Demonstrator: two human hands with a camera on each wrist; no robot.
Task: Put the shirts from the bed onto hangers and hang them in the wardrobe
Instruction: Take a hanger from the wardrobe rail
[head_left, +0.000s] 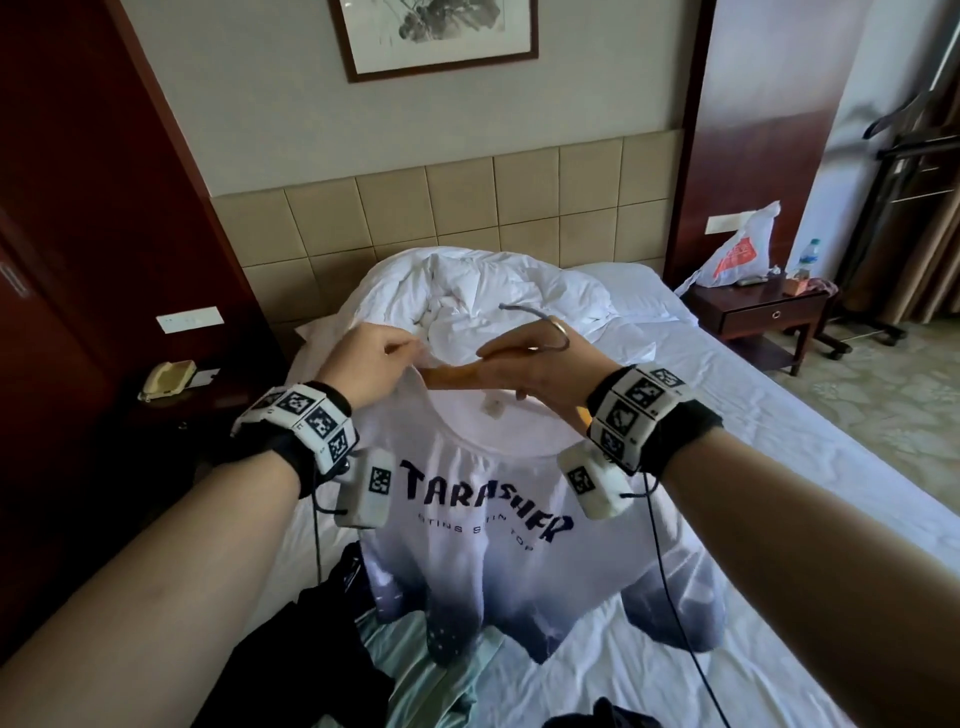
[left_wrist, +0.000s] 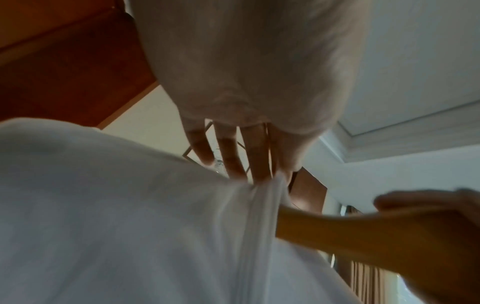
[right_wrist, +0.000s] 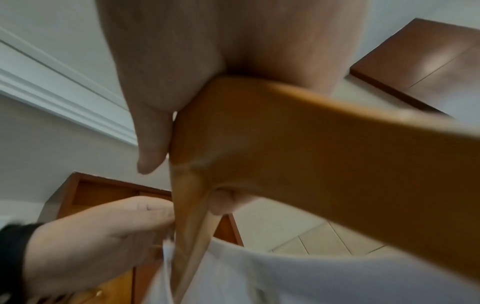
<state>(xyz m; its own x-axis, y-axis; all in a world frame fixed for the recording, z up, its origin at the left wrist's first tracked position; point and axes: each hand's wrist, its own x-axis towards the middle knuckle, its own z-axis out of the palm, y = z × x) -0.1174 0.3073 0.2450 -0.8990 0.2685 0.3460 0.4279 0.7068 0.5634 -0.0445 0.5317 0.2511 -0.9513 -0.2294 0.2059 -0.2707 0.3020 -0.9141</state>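
A white T-shirt (head_left: 483, 525) with dark lettering and a blue-grey faded hem hangs in the air above the bed (head_left: 769, 415). My left hand (head_left: 371, 364) pinches its collar at the left shoulder; in the left wrist view the cloth (left_wrist: 130, 226) bunches at my fingertips (left_wrist: 259, 174). My right hand (head_left: 535, 371) grips a wooden hanger (head_left: 457, 375) near its metal hook (head_left: 556, 327). The hanger's left arm runs into the neck opening toward my left hand. Seen from the right wrist, the hanger (right_wrist: 298, 156) fills the view, its arm entering the shirt (right_wrist: 285, 273).
Dark clothes (head_left: 311, 623) and a pale green garment (head_left: 415, 675) lie on the bed's near end. A crumpled white duvet (head_left: 478, 296) sits by the headboard. A nightstand (head_left: 763, 312) with a plastic bag stands right, a clothes stand (head_left: 898, 171) beyond it. Dark wooden panelling (head_left: 93, 208) rises at left.
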